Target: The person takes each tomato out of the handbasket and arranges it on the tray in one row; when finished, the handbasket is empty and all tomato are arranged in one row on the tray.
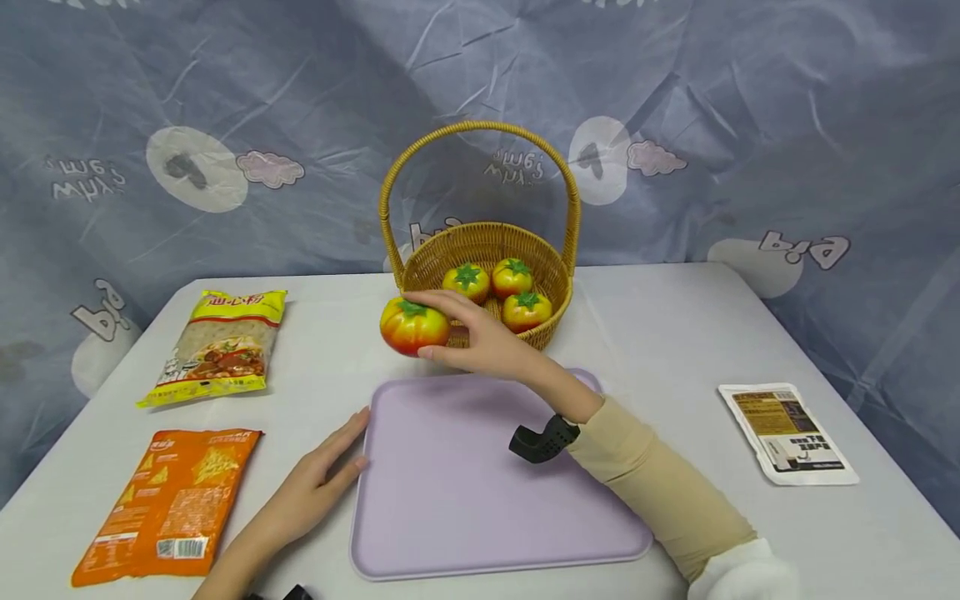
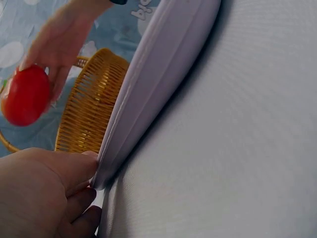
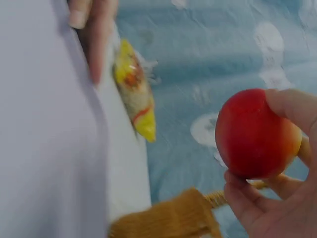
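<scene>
In the head view my right hand (image 1: 480, 337) holds a yellow-and-red tomato (image 1: 414, 327) with a green leafy top, fingers over it and thumb at its lower side. The tomato is raised in front of the left side of a wicker basket (image 1: 536, 335). Its smooth red underside shows in the right wrist view, above the fingers (image 3: 247, 201). Inside the basket sit three similar tomatoes (image 1: 513, 277). My left hand (image 1: 303, 492) rests against the left edge of a pale purple tray (image 1: 480, 483), thumb and fingertips touching the rim.
At the left lie a yellow-ended food packet (image 1: 232, 342) and, nearer, an orange snack bag (image 1: 168, 504). A white-and-brown pouch (image 1: 787, 433) is on the right of the white table (image 1: 652, 333). A grey-blue patterned cloth (image 1: 315, 75) hangs behind, and the basket's tall handle (image 1: 480, 127) arches up.
</scene>
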A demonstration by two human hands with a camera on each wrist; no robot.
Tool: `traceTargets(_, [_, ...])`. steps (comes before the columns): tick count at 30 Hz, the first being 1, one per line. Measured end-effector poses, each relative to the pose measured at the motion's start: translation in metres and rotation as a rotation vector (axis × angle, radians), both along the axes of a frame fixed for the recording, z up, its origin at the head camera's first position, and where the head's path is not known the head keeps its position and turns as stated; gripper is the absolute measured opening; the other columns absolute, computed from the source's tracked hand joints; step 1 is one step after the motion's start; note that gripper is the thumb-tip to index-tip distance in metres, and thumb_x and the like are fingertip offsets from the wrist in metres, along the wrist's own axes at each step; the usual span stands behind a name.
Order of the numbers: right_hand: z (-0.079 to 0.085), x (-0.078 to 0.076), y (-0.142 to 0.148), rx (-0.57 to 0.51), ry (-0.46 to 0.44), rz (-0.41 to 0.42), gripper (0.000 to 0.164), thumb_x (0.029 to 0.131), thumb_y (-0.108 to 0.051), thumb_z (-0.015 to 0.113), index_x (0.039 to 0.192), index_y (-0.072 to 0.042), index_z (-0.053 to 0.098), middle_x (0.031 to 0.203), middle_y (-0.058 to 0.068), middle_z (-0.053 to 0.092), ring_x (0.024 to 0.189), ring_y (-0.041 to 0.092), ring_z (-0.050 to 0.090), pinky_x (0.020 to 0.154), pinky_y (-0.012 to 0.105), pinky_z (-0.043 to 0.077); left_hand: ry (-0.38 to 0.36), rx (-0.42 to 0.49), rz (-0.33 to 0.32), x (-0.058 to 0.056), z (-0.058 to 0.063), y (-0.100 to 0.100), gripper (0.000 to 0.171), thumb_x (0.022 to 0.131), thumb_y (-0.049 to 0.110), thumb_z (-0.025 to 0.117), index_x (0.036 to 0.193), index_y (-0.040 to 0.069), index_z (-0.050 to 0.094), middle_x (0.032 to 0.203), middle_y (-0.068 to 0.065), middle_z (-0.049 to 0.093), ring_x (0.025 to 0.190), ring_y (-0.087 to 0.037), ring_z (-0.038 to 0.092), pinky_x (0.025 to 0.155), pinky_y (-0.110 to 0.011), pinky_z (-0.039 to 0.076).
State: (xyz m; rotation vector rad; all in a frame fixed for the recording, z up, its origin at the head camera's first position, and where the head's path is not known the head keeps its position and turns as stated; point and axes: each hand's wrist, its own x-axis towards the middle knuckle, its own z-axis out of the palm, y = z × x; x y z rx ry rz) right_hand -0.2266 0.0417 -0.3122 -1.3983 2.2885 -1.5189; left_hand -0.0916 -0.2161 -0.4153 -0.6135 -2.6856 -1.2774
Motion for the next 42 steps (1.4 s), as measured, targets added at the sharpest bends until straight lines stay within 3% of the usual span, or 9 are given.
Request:
traceTargets(6, [-0.024,0.01,-0.013,0.072,0.034,0.086,0.061,0.085,-0.016,0.071,0.14,-0.012,0.044,0.139,0.004,0.039,0.125,0.013,0.037,0.094,0.028,0.042,-0.058,0.015,0.011,0.001,0.003,0.002,0.054,0.096,0.018,0.056,0.144,0.005,0.036,0.147,-0.012,0.031,0.134,-0.029,0.027,0.101,-0.008,0.013])
traceTargets(9, [-0.037,0.01,-0.015,0.102,0.033,0.106,0.061,0.085,-0.018,0.07,0.14,-0.013,0.043,0.14,0.004,0.038,0.126,0.011,0.035,0.095,0.027,0.041,-0.056,0.016,0.01,0.0,0.004,0.002,0.054,0.096,0.018,0.056,0.144,0.006,0.035,0.147,-0.012,0.031,0.134,-0.029,0.027,0.101,-0.008,0.013])
traceTargets(14, [-0.054,0.009,-0.017,0.189,0.078,0.11,0.061,0.086,-0.021,0.07,0.141,-0.015,0.043,0.143,0.006,0.037,0.131,0.01,0.03,0.105,0.029,0.028,-0.025,0.019,0.012,0.0,0.005,0.004,0.053,0.096,0.015,0.056,0.144,0.006,0.036,0.147,-0.013,0.032,0.133,-0.03,0.028,0.101,-0.009,0.013])
traceTargets(22, [-0.067,0.008,-0.02,0.259,0.091,0.137,0.062,0.088,-0.021,0.068,0.143,-0.017,0.04,0.147,0.008,0.032,0.134,0.011,0.023,0.108,0.032,0.02,-0.002,-0.002,0.04,0.001,0.005,0.005,0.052,0.095,0.013,0.056,0.143,0.005,0.038,0.146,-0.012,0.034,0.132,-0.031,0.03,0.102,-0.01,0.014])
traceTargets(26, [-0.072,0.007,-0.023,0.257,0.105,0.129,0.063,0.089,-0.025,0.066,0.145,-0.02,0.037,0.149,0.005,0.028,0.135,0.01,0.02,0.109,0.032,0.02,-0.017,-0.043,0.052,0.002,0.006,0.006,0.053,0.096,0.014,0.054,0.144,0.005,0.035,0.147,-0.013,0.032,0.132,-0.032,0.029,0.108,-0.031,0.019])
traceTargets(29, [-0.075,0.007,-0.025,0.246,0.111,0.122,0.063,0.09,-0.028,0.065,0.146,-0.022,0.035,0.15,0.004,0.026,0.135,0.008,0.019,0.108,0.031,0.02,-0.021,-0.064,0.054,0.003,0.007,0.007,0.053,0.097,0.014,0.053,0.145,0.003,0.033,0.147,-0.015,0.031,0.132,-0.034,0.028,0.104,-0.051,0.021])
traceTargets(31, [-0.077,0.008,-0.026,0.239,0.11,0.118,0.064,0.09,-0.029,0.065,0.146,-0.023,0.034,0.151,0.005,0.025,0.136,0.009,0.019,0.108,0.031,0.021,-0.019,-0.07,0.053,0.003,0.007,0.007,0.053,0.097,0.013,0.053,0.145,0.002,0.033,0.147,-0.017,0.03,0.132,-0.034,0.028,0.103,-0.055,0.021])
traceTargets(38, [-0.076,0.009,-0.027,0.268,0.107,0.104,0.076,0.085,-0.03,0.07,0.149,-0.024,0.028,0.152,0.006,0.022,0.136,0.012,0.018,0.108,0.034,0.022,-0.009,-0.049,0.053,0.003,0.006,0.008,0.052,0.096,0.013,0.053,0.144,0.001,0.034,0.146,-0.017,0.032,0.132,-0.034,0.029,0.106,-0.017,0.013])
traceTargets(42, [-0.07,0.011,-0.024,0.301,0.107,0.075,0.082,0.085,-0.033,0.07,0.15,-0.023,0.022,0.153,0.006,0.019,0.137,0.011,0.015,0.108,0.035,0.021,-0.005,-0.043,0.061,0.004,0.005,0.008,0.052,0.096,0.012,0.055,0.142,0.0,0.036,0.145,-0.018,0.033,0.131,-0.035,0.03,0.102,-0.009,0.01])
